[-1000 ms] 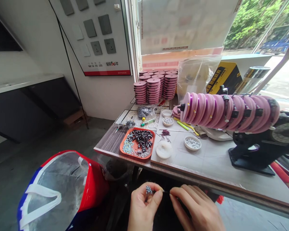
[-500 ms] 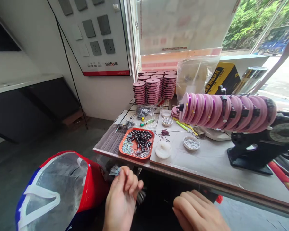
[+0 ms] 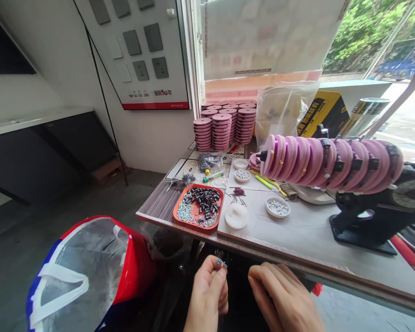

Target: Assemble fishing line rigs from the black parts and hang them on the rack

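Note:
My left hand (image 3: 209,290) is closed in front of the table edge, thumb and fingers pinching a small bunch of thin wire-leaded parts (image 3: 221,262) with blue-grey tips. To its right, apart from it, my right hand (image 3: 283,295) is held with its fingers curled and pressed together. Whatever it may hold is hidden from view. Just beyond the hands lies an orange tray (image 3: 175,213) with black cylinders, pale blue pieces and small silvery bits in it. A white round lid-like disc (image 3: 236,216) rests on the board to the right of the tray.
A machine carrying a row of pink discs (image 3: 304,159) stands at the right. Stacks of pink spools (image 3: 222,131) fill the table's back. Small white dishes (image 3: 277,207) hold pale beads. A red and blue bag (image 3: 138,263) stands open at the lower left.
My left hand has moved right, closer to my right hand, and the bunch of parts has turned in its grip. The right hand has hardly moved. The view has shifted slightly.

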A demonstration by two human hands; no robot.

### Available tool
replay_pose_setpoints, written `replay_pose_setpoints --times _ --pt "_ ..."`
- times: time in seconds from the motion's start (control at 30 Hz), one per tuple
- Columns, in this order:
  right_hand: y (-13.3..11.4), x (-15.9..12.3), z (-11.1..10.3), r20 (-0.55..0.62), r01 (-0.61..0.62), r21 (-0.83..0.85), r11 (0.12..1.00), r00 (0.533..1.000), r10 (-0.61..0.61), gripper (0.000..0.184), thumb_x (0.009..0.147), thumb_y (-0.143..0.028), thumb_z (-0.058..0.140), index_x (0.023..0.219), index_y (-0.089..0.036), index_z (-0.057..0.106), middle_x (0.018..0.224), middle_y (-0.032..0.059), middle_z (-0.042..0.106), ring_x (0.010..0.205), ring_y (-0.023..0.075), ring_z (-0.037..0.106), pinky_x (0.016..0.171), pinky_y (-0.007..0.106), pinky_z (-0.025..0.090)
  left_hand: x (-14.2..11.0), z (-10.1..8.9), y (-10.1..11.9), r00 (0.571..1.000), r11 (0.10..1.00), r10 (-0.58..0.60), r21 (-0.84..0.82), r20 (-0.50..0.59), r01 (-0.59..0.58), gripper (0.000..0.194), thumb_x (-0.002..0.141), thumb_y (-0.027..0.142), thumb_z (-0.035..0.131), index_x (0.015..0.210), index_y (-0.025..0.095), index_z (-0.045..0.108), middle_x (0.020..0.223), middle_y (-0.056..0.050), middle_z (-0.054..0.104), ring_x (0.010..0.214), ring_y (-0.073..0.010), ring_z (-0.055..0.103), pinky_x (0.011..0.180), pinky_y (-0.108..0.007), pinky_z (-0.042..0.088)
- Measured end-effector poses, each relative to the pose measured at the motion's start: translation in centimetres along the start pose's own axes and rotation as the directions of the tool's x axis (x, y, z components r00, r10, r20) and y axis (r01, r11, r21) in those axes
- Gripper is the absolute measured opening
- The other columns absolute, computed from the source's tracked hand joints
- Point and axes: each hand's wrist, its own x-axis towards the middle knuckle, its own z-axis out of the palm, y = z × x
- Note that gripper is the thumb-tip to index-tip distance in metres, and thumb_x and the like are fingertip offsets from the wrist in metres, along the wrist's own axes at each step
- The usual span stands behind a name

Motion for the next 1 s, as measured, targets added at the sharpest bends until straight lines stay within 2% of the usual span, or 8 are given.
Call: replay_pose_setpoints --times 0.07,0.23,0.37,0.6,0.73,0.8,0.87,1.0 --pt "-0.1 0.2 -0.1 0.031 0.01 -0.035 0.999 0.999 -0.009 0.023 0.095 -0.014 0.033 0.078 -0.02 0.047 0.06 -0.0018 0.049 0.051 0.0134 0.043 0.054 0.025 0.031 0.0 0.2 -0.1 1.0 1.0 0.014 0.01 -0.018 -0.014 0.045 0.068 0.059 0.065 0.069 0.021 0.041 0.045 0.015 0.022 0.039 -0.003 0.009 0.038 -0.016 0.008" --pt "-0.3 1.0 -0.9 0.207 0.115 -0.119 0.986 0.974 -0.088 0.028 0.094 -0.009 0.029 0.071 -0.021 0.04 0.057 -0.0031 0.049 0.049 0.0131 0.045 0.055 0.025 0.031 0.1 0.5 -0.4 0.997 0.999 0.048 0.016 -0.059 -0.047 0.044 0.067 0.057 0.067 0.067 0.02 0.042 0.046 0.014 0.024 0.041 -0.0034 0.013 0.039 -0.016 0.012" --pt "-0.4 1.2 -1.1 0.243 0.148 -0.137 0.979 0.964 -0.111 0.028 0.093 -0.009 0.028 0.071 -0.021 0.039 0.057 -0.0033 0.049 0.049 0.0133 0.046 0.056 0.025 0.032 0.1 0.3 -0.6 0.997 0.999 0.04 0.001 -0.07 -0.04 0.045 0.066 0.056 0.068 0.068 0.02 0.042 0.047 0.014 0.024 0.041 -0.0035 0.013 0.04 -0.017 0.012" --pt "-0.4 0.6 -0.8 0.245 0.142 -0.135 0.981 0.964 -0.105 0.025 0.091 -0.006 0.032 0.073 -0.021 0.041 0.06 -0.0032 0.049 0.053 0.0138 0.045 0.061 0.026 0.031 0.3 -0.3 -0.9 1.0 1.0 0.021 -0.011 -0.016 -0.021 0.045 0.066 0.059 0.066 0.07 0.02 0.044 0.047 0.014 0.024 0.042 -0.004 0.013 0.04 -0.019 0.011" --pt "-0.5 0.4 -0.3 0.154 0.096 -0.118 0.988 0.985 -0.077 0.028 0.093 -0.009 0.027 0.071 -0.021 0.039 0.057 -0.0036 0.046 0.051 0.0141 0.041 0.061 0.027 0.029 0.2 0.0 -0.6 1.0 1.0 0.013 -0.01 -0.028 -0.014 0.044 0.066 0.056 0.068 0.069 0.02 0.044 0.047 0.014 0.023 0.041 -0.004 0.012 0.04 -0.019 0.009" --pt "-0.4 0.5 -0.2 0.166 0.099 -0.118 0.988 0.983 -0.078 0.029 0.094 -0.01 0.027 0.07 -0.021 0.039 0.057 -0.0036 0.046 0.051 0.0141 0.041 0.059 0.027 0.029 0.1 0.3 -0.3 1.0 1.0 0.011 0.003 -0.027 -0.01 0.043 0.066 0.056 0.068 0.068 0.02 0.043 0.046 0.014 0.023 0.041 -0.0038 0.012 0.04 -0.019 0.009" --pt "-0.3 0.6 -0.3 0.178 0.078 -0.128 0.989 0.982 -0.054 0.028 0.094 -0.01 0.028 0.071 -0.021 0.04 0.058 -0.0032 0.047 0.052 0.0143 0.042 0.058 0.027 0.029 0.0 0.4 0.0 0.999 0.999 0.019 0.035 -0.035 -0.018 0.043 0.066 0.055 0.068 0.067 0.02 0.043 0.045 0.014 0.023 0.04 -0.0035 0.011 0.04 -0.019 0.008" --pt "0.1 0.3 -0.3 0.119 -0.01 -0.136 0.991 0.993 0.027 0.027 0.095 -0.014 0.027 0.072 -0.021 0.041 0.059 -0.0023 0.049 0.054 0.0153 0.044 0.059 0.028 0.03 -0.2 0.4 0.3 0.989 0.981 0.104 0.172 -0.101 -0.086 0.04 0.066 0.052 0.069 0.064 0.019 0.046 0.047 0.012 0.023 0.04 -0.0038 0.011 0.039 -0.02 0.006"
